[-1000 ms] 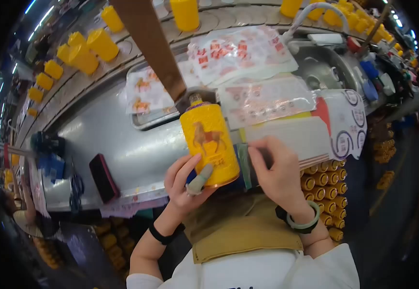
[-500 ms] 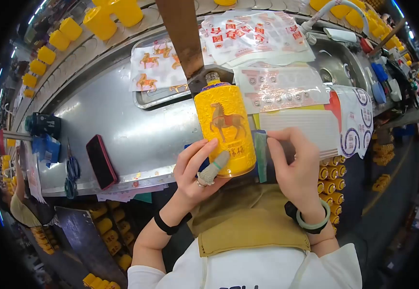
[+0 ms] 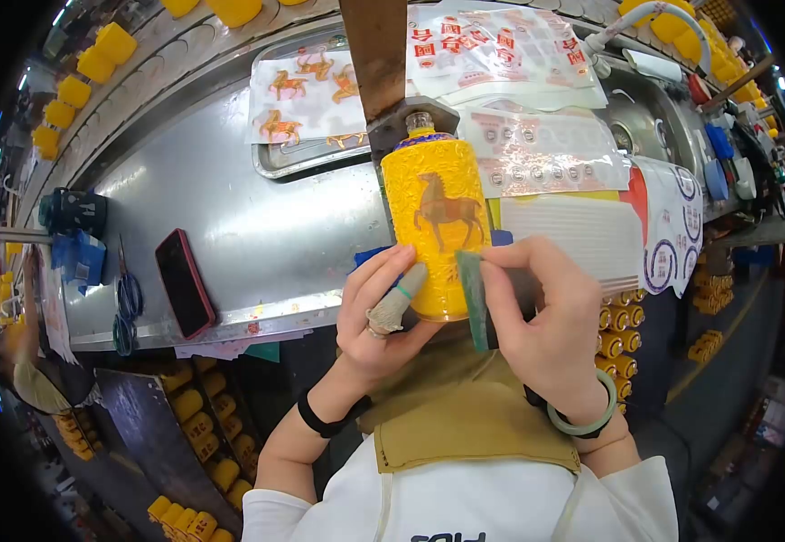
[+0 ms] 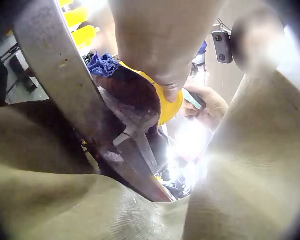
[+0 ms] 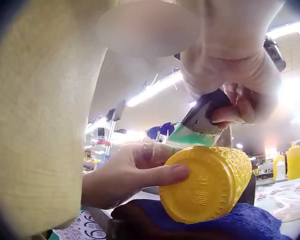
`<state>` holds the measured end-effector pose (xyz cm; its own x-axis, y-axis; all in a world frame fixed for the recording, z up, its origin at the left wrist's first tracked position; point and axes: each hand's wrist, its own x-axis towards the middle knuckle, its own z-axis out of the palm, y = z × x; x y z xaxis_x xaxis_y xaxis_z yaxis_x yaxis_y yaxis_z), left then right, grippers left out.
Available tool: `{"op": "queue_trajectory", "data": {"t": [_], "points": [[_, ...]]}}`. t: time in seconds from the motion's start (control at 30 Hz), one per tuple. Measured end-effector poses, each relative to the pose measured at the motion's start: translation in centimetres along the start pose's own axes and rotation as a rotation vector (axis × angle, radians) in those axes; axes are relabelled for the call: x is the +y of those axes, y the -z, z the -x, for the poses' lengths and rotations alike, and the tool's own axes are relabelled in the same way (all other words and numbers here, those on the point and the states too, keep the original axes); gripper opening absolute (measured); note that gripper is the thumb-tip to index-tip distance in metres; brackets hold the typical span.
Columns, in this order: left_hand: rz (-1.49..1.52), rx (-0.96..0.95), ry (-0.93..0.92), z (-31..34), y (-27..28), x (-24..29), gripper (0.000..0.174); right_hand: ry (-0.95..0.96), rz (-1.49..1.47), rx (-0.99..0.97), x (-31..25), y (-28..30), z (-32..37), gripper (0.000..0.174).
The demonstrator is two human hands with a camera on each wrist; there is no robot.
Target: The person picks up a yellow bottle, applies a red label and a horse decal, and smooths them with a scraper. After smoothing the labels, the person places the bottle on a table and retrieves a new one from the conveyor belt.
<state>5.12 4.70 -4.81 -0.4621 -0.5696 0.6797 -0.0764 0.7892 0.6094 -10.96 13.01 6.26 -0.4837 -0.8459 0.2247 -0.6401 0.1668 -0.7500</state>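
A yellow textured bottle [image 3: 439,235] with a brown horse picture lies with its neck against a dark metal holder [image 3: 411,116]. My left hand [image 3: 379,316] grips its lower left side, a grey cover on one finger; in the right wrist view the left thumb rests on the yellow base [image 5: 197,192]. My right hand [image 3: 551,321] pinches a dark scraper with a green blade [image 3: 472,298], its edge at the bottle's lower right side. In the right wrist view the green blade [image 5: 192,136] meets the bottle's upper side. Blue cloth [image 5: 240,222] lies under the bottle.
A phone [image 3: 186,285] and scissors [image 3: 127,303] lie on the metal table at the left. Behind stands a tray [image 3: 293,172] with horse decals. Printed sheets [image 3: 537,149] and a white stack [image 3: 573,239] lie at the right, near a sink [image 3: 636,108].
The green blade has moved left from beside the bottle onto its lower right edge, carried by my right hand. My left hand keeps its grip. The head view has shifted.
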Motion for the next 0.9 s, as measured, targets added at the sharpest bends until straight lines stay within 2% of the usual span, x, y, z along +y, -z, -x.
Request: {"op": "queue_trajectory", "data": {"t": [0.1,0.17,0.2,0.27,0.3,0.37,0.4,0.47,0.53,0.57,0.63,0.67,0.7,0.77,0.8,0.9], "points": [[-0.015,-0.008,-0.001,-0.1,0.1,0.1,0.058,-0.041,-0.066,-0.035,0.1,-0.6,-0.1,0.008],[-0.029,-0.014,-0.007,0.0,0.0,0.0,0.058,0.089,0.021,-0.031,0.2,-1.0,-0.2,0.006],[-0.049,-0.010,-0.025,0.0,0.0,-0.2,0.057,0.087,0.018,-0.030,0.3,-1.0,-0.1,0.006],[-0.070,-0.011,-0.040,0.0,-0.1,-0.2,0.056,-0.039,-0.064,-0.016,0.5,-0.7,0.2,0.005],[-0.068,-0.011,-0.042,0.0,-0.2,-0.2,0.057,-0.043,-0.068,-0.018,0.7,-0.2,0.4,0.005],[-0.070,-0.012,-0.040,0.1,-0.2,-0.2,0.058,-0.209,0.085,0.006,1.8,1.4,0.7,0.005],[-0.045,-0.021,-0.019,0.2,-0.3,-0.2,0.062,-0.105,0.251,0.040,3.6,1.5,0.8,0.006],[-0.021,-0.030,-0.001,0.2,0.0,-0.1,0.065,-0.117,0.225,0.033,5.4,1.6,1.1,0.005],[0.141,-0.130,0.129,0.1,0.7,0.2,0.068,-0.146,0.088,0.010,5.8,1.7,0.9,0.009],[0.135,-0.131,0.135,-0.2,0.8,0.7,0.068,-0.147,0.083,0.004,5.8,1.7,0.8,0.009],[0.307,-0.095,0.340,-1.4,0.9,1.3,0.067,-0.215,-0.187,-0.013,6.1,1.6,0.4,0.012],[0.323,-0.087,0.337,-1.7,0.6,1.1,0.075,-0.213,-0.191,-0.017,6.3,1.5,0.2,0.012],[0.318,-0.088,0.341,-2.1,0.1,1.2,0.075,-0.190,-0.249,-0.012,6.4,1.3,0.0,0.013],[0.690,-0.006,0.698,-3.3,-0.9,1.9,0.081,-0.169,-0.307,-0.009,6.4,1.1,-0.2,0.014],[0.732,-0.056,0.813,-4.4,-0.7,2.7,0.084,-0.133,-0.297,-0.022,6.1,1.2,-0.3,0.015],[0.798,-0.065,0.812,-5.1,-0.8,2.7,0.084,-0.087,-0.322,-0.037,5.8,1.0,-0.3,0.016]]}}
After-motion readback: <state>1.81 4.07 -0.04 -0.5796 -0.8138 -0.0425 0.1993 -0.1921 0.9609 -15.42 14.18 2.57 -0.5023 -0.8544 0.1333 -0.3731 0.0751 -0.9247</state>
